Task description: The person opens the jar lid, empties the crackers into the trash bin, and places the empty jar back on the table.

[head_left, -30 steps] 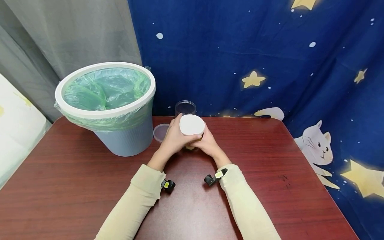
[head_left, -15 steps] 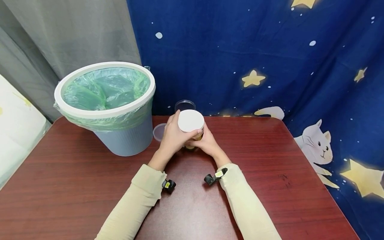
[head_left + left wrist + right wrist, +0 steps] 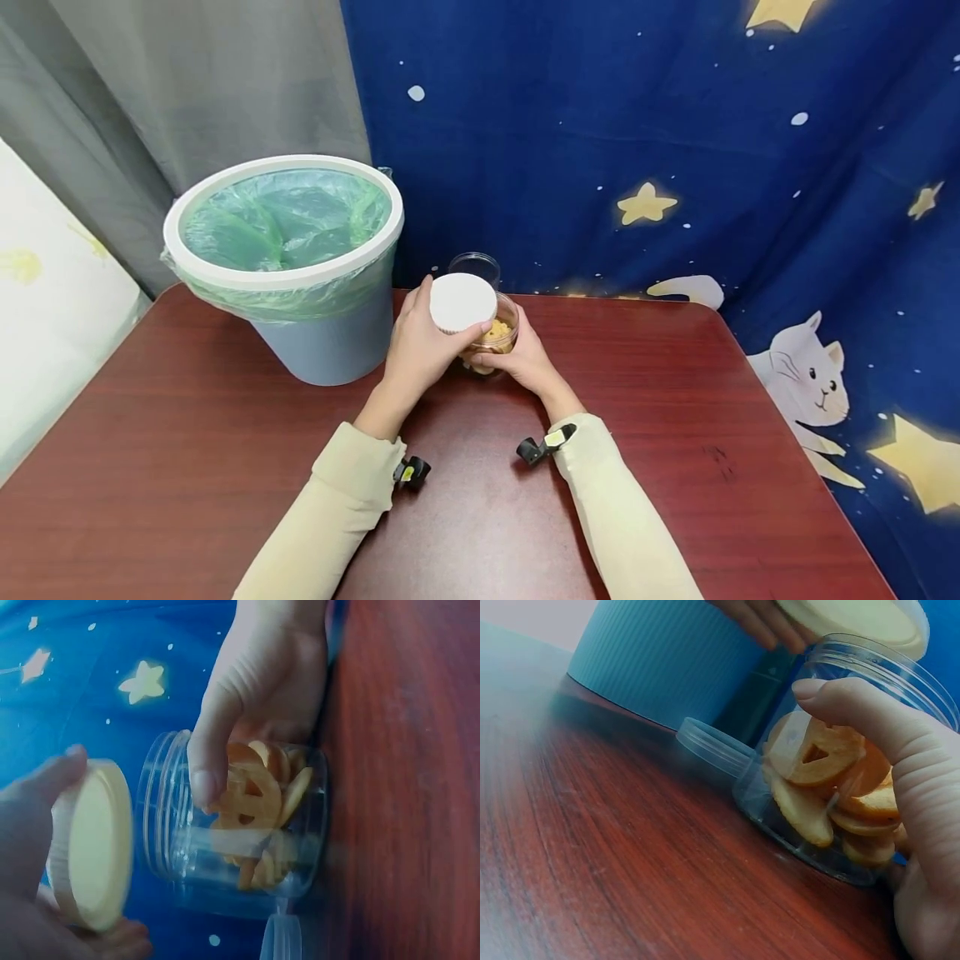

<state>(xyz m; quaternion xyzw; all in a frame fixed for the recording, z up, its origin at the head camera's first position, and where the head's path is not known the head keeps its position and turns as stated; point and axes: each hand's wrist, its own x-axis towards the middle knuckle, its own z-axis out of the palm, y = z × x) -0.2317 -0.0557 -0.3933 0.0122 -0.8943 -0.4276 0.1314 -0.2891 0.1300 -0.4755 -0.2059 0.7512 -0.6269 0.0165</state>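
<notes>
A white screw lid (image 3: 462, 302) is gripped by its rim in my left hand (image 3: 417, 343), lifted off and to the left of a clear plastic jar (image 3: 784, 799). My right hand (image 3: 529, 360) holds that jar round its side, thumb across the front. The jar stands upright on the table with its mouth uncovered. Inside lie several golden-brown cookies (image 3: 251, 802), round with cut-out holes. In the left wrist view the lid's cream inner face (image 3: 100, 844) shows, a small gap away from the threaded jar mouth.
Behind the jar stands another clear container (image 3: 474, 265). A translucent lid (image 3: 712, 746) lies on the red-brown table (image 3: 660, 433) by the jar. A blue-grey bin (image 3: 330, 325) with a green liner stands at the back left. Curtains hang behind the table.
The white lid sat over the jar's mouth; my left hand has lifted it and moved it left, uncovering the cookies. The right hand keeps its hold on the jar. The head view shifted slightly.
</notes>
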